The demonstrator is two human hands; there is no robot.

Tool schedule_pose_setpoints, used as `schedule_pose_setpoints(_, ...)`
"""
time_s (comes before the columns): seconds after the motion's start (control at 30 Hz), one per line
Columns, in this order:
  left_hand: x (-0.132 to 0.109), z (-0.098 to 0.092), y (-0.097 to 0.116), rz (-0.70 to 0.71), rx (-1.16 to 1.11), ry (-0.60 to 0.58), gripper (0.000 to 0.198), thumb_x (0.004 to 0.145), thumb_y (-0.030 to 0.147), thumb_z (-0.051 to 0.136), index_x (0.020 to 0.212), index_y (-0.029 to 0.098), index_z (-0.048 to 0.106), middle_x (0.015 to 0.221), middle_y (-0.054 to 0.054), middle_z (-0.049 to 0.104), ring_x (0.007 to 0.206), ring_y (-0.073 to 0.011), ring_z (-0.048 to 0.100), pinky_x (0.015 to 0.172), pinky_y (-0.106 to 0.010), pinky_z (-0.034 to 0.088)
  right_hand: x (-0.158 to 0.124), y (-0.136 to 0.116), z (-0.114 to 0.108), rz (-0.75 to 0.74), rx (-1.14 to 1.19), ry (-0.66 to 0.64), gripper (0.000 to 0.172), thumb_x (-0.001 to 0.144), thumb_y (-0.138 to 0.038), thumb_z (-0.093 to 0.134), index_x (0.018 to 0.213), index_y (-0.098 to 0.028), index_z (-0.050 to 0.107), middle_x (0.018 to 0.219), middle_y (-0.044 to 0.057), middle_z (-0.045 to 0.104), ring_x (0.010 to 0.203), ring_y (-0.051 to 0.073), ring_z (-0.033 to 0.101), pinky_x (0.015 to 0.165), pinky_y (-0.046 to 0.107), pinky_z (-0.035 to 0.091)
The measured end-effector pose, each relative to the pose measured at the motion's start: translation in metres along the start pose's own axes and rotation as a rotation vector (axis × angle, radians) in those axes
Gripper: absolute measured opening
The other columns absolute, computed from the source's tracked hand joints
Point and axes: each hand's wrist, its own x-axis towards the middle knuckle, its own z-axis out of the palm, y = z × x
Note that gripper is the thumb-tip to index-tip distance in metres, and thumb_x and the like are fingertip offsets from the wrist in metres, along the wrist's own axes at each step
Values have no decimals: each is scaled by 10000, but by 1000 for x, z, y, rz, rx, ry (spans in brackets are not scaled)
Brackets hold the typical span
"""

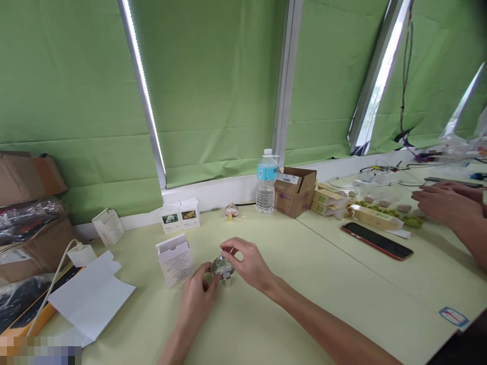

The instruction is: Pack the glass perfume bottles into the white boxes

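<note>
A small round glass ornament (pixel 221 267) with a silvery cap and base stands on the pale table between my hands. My left hand (pixel 200 292) grips its left side, thumb in front and fingers behind. At its top, my right hand (pixel 245 260) pinches the silvery cap between thumb and fingertips. An open white box (pixel 175 261) with printed text stands just left of the ornament. Farther back is a similar pinkish ornament (pixel 232 210) with a gold base.
Two white picture boxes (pixel 181 216), a water bottle (pixel 267 182) and a cardboard box (pixel 294 192) line the back. A phone (pixel 376 241) lies to the right, near another person's hands (pixel 449 203). White paper (pixel 91 296) lies left.
</note>
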Motion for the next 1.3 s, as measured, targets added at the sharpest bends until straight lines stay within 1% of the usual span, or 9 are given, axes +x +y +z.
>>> schedule_pose_setpoints(0.13, 0, 0, 1, 7, 8, 6, 417, 871, 502, 476, 1130, 201, 600, 640, 12, 617, 536, -154, 514, 559, -248, 347, -1, 4, 4, -43, -41, -56, 145, 925, -276, 551, 974, -226, 678, 907, 35, 702, 789, 160, 646, 711, 283, 528)
schedule_pose_setpoints(0.23, 0, -1, 1, 4, -10, 18, 430, 867, 509, 482, 1128, 192, 608, 675, -2, 633, 529, -148, 506, 560, -253, 357, -2, 7, 4, -76, -89, -72, 165, 937, -271, 530, 978, -232, 685, 937, 44, 705, 851, 172, 647, 740, 295, 526)
schedule_pose_setpoints(0.5, -2, -2, 3, 11, -26, 19, 452, 857, 517, 499, 1123, 172, 622, 556, 31, 542, 488, -141, 464, 531, -253, 348, -4, 8, 4, -173, -205, -76, 197, 945, -221, 502, 946, -236, 698, 945, 54, 717, 901, 192, 638, 783, 324, 527)
schedule_pose_setpoints(0.6, -2, -3, 4, 20, -24, 11, 445, 864, 517, 492, 1124, 179, 618, 553, 38, 531, 482, -134, 447, 530, -248, 343, -3, 6, 5, -191, -281, -116, 236, 951, -186, 470, 924, -231, 700, 916, 54, 722, 874, 202, 630, 752, 330, 520)
schedule_pose_setpoints(0.7, -3, -3, 4, 22, -14, 6, 406, 870, 506, 488, 1100, 198, 619, 554, 42, 527, 488, -134, 443, 534, -244, 336, -2, 5, 5, -155, -289, -127, 239, 944, -189, 481, 885, -239, 707, 866, 41, 731, 830, 199, 641, 738, 323, 517)
schedule_pose_setpoints(0.9, -3, -3, 5, 24, -17, 0, 391, 870, 490, 495, 1091, 191, 616, 553, 34, 535, 508, -146, 483, 544, -248, 336, 2, 10, 1, -134, -275, -107, 191, 923, -252, 539, 898, -248, 729, 916, 32, 747, 854, 181, 681, 774, 291, 528)
schedule_pose_setpoints(1.0, -3, -3, 5, 29, -14, 1, 392, 872, 490, 491, 1085, 187, 617, 543, 38, 520, 494, -140, 461, 538, -246, 326, 2, 8, 1, -162, -314, -123, 230, 933, -232, 511, 867, -243, 731, 869, 40, 742, 846, 188, 675, 803, 302, 506)
schedule_pose_setpoints(1.13, -2, -4, 4, 25, -5, -12, 391, 875, 484, 492, 1098, 186, 609, 539, 48, 505, 485, -133, 439, 537, -242, 321, 1, 1, 2, -177, -376, -140, 270, 943, -201, 477, 811, -229, 711, 789, 44, 722, 783, 185, 654, 776, 298, 470)
schedule_pose_setpoints(1.3, -2, -3, 3, 28, 7, -8, 389, 880, 463, 488, 1135, 191, 598, 622, 26, 579, 512, -130, 457, 539, -239, 326, 3, -9, 1, -189, -492, -176, 280, 931, -145, 453, 764, -203, 670, 726, 31, 693, 697, 163, 615, 726, 284, 418)
